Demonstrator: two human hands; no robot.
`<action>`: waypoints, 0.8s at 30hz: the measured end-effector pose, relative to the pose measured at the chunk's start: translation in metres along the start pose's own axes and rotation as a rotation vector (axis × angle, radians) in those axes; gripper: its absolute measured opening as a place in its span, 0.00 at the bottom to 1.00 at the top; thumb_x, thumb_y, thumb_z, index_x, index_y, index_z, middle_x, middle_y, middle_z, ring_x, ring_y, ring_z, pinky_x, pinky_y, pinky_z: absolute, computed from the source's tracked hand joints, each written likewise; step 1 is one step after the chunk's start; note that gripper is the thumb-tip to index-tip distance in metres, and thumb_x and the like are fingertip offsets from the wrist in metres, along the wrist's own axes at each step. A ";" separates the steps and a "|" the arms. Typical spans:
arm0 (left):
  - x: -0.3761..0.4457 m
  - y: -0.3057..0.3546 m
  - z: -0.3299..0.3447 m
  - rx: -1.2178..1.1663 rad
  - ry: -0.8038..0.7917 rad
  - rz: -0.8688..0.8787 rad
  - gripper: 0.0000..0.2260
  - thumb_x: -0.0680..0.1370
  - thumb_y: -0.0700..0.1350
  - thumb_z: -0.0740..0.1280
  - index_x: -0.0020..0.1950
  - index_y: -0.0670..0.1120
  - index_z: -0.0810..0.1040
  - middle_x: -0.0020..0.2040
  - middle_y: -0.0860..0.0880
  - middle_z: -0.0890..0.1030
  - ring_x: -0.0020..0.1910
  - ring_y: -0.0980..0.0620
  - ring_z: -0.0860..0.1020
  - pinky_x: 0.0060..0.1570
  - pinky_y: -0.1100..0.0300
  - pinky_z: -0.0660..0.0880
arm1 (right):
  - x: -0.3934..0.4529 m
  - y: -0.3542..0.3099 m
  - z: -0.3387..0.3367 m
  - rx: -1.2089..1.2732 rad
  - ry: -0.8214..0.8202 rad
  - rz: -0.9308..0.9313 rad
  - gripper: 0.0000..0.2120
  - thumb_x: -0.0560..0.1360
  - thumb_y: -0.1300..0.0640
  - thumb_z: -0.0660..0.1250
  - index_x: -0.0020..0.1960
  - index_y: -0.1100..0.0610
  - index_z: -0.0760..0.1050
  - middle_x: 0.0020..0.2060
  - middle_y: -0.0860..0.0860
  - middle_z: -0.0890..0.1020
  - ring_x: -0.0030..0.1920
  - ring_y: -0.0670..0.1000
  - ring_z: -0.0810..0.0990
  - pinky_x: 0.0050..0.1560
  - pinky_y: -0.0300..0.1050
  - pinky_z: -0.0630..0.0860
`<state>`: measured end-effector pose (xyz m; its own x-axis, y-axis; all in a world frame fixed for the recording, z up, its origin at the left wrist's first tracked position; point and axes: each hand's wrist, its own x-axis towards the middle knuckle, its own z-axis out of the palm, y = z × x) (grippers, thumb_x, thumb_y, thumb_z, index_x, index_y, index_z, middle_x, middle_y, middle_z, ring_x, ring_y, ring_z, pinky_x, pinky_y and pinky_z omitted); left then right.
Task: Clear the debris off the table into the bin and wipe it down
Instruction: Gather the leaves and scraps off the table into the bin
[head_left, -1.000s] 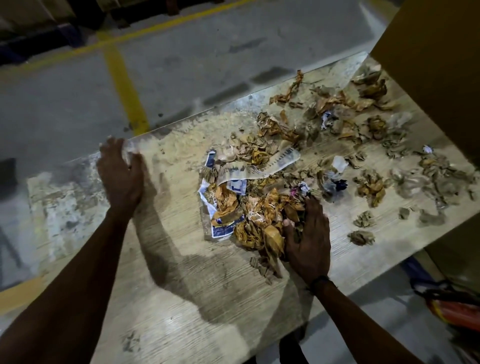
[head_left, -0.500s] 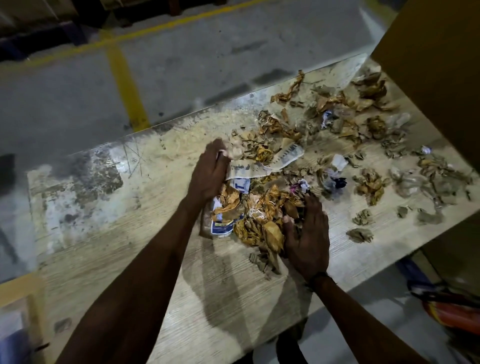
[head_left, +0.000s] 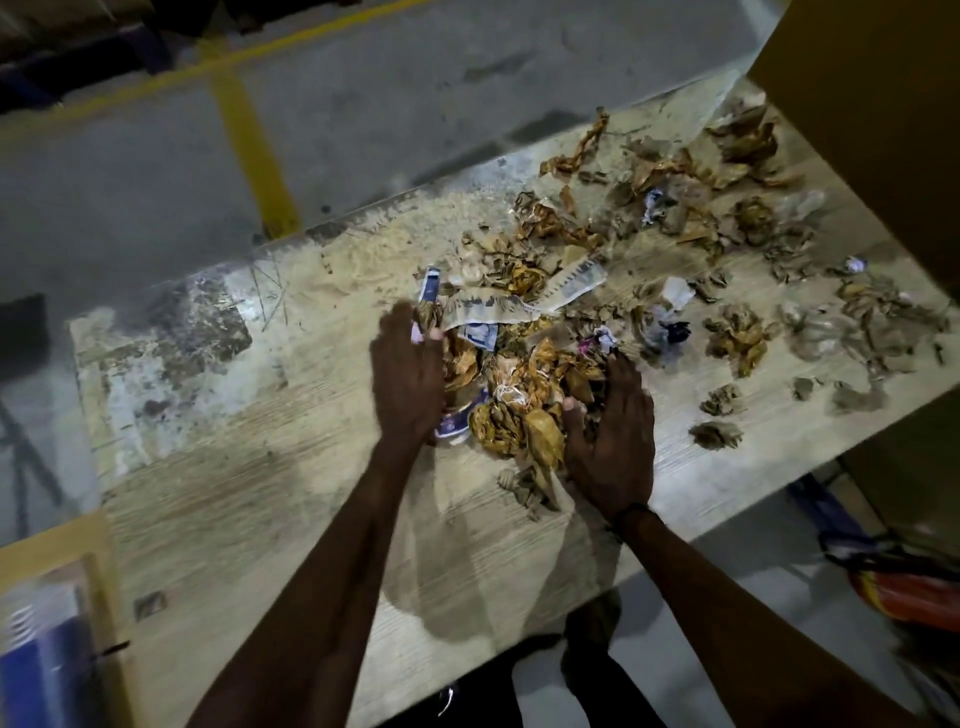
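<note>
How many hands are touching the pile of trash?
2. The left hand presses against the left side of the debris pile, and the right hand cups its right side, both on the table. No other hands show.

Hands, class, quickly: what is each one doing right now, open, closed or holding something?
Left hand: open, fingers straight, pressed against the left side of the debris pile.
Right hand: open, cupping the pile's right side.

Two bare hands, left hand (head_left: 408, 374) and right hand (head_left: 613, 441), one worn pale wooden table (head_left: 234, 519), scraps beyond counting.
</note>
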<state>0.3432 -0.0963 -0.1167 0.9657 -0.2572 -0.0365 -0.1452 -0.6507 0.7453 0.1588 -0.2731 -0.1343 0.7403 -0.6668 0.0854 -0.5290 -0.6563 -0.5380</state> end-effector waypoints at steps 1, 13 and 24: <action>-0.001 0.008 0.010 -0.039 -0.020 0.024 0.29 0.87 0.64 0.49 0.84 0.50 0.62 0.80 0.43 0.69 0.78 0.40 0.69 0.76 0.36 0.65 | 0.000 0.000 0.000 0.005 0.004 0.002 0.37 0.84 0.35 0.54 0.86 0.54 0.55 0.84 0.54 0.61 0.85 0.52 0.57 0.84 0.58 0.55; -0.121 0.024 0.042 -0.009 0.157 0.001 0.27 0.86 0.59 0.54 0.84 0.51 0.63 0.86 0.48 0.57 0.86 0.49 0.53 0.82 0.42 0.54 | -0.001 0.001 -0.006 0.045 -0.007 -0.052 0.35 0.85 0.37 0.55 0.86 0.53 0.55 0.85 0.55 0.59 0.85 0.55 0.55 0.84 0.57 0.52; -0.125 0.096 0.090 0.076 0.332 -0.105 0.25 0.87 0.57 0.55 0.82 0.49 0.67 0.86 0.44 0.56 0.86 0.41 0.51 0.80 0.37 0.48 | 0.000 0.014 -0.047 0.208 0.002 -0.091 0.29 0.87 0.44 0.52 0.85 0.57 0.59 0.85 0.54 0.60 0.85 0.53 0.54 0.84 0.56 0.54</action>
<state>0.1894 -0.1905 -0.1005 0.9917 0.0525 0.1176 -0.0448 -0.7155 0.6971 0.1316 -0.2987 -0.1029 0.7803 -0.6088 0.1432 -0.3628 -0.6271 -0.6893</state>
